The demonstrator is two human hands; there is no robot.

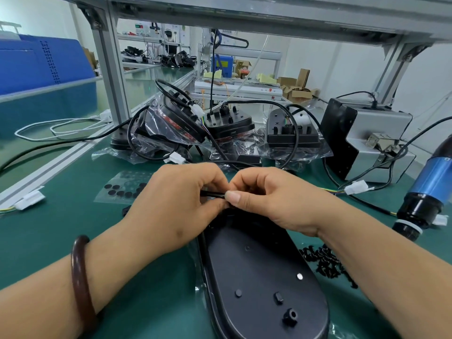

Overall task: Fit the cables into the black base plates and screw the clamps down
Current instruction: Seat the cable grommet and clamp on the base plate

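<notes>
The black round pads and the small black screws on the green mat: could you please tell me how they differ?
The black round pads are flat discs; the small black screws are knobbly and heaped. The pads sit in a clear plastic bag, the screws loose on the green mat. Pads lie left of the black oval base plate, screws right. Both are small and black.

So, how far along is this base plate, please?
Done: bagged units at the back carry cables. In hand: left hand and right hand pinch a black cable at the far end of the base plate. Left: screws lie loose beside it, the screwdriver lies untouched, so clamping seems yet to come.
</notes>
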